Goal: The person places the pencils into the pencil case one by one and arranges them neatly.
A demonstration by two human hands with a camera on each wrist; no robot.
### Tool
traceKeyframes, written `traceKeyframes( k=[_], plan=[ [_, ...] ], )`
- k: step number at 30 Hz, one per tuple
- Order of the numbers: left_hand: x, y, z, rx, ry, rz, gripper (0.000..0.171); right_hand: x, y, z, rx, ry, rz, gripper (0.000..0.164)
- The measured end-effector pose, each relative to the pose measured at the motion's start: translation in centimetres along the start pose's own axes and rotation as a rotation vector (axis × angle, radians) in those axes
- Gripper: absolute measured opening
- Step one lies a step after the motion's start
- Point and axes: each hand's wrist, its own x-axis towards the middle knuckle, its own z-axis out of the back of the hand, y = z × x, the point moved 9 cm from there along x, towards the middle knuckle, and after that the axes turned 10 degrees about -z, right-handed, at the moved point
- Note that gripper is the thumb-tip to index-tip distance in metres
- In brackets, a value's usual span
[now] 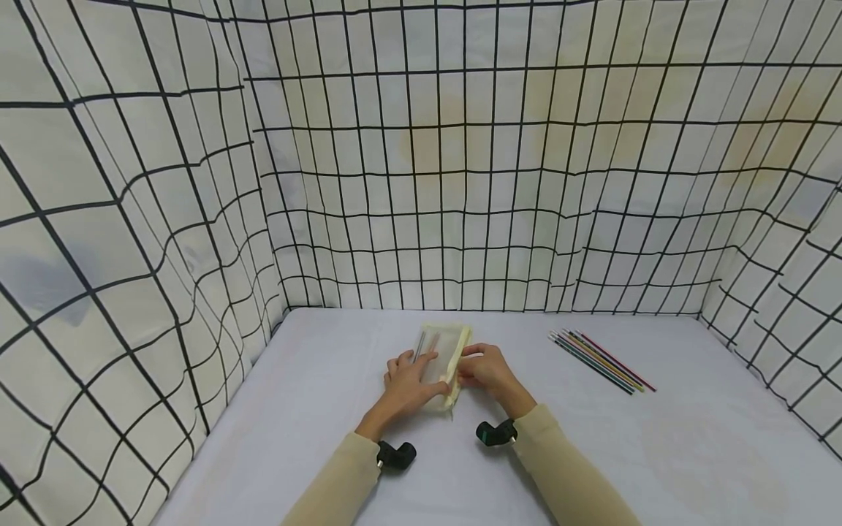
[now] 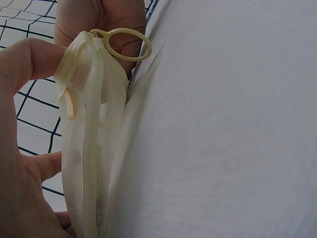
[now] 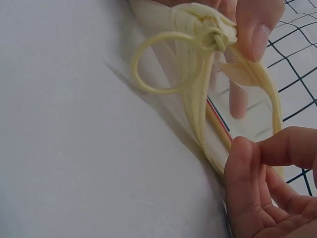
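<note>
A cream, see-through zip pencil case (image 1: 451,343) lies on the white table, with a few pencils (image 3: 218,123) showing inside. My left hand (image 1: 406,386) holds it from the left, fingers spread over its top and thumb on the zip end. A round ring pull (image 3: 136,63) hangs from the zip at that end. The zipped side gapes open in the right wrist view. My right hand (image 1: 488,371) is at this side, thumb and index finger pinching the edge of the opening. Part of that grip is hidden by the fingers.
Several coloured pencils (image 1: 601,361) lie side by side on the table, right of the case. Black-grid netting (image 1: 463,172) over pale cloth walls in the back and both sides. A small black camera (image 1: 397,456) sits on the left wrist, another camera (image 1: 495,433) on the right.
</note>
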Motion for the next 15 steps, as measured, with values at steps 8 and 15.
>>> traceKeyframes(
  k=[8, 15],
  plan=[
    [-0.1, 0.0, 0.0, -0.017, -0.003, 0.004, 0.079, 0.1, 0.4, 1.1, -0.03, -0.028, 0.009, 0.033],
    [-0.1, -0.1, 0.0, -0.021, -0.002, 0.002, 0.08, -0.4, 1.2, 3.1, -0.116, -0.076, 0.01, 0.033]
  ],
)
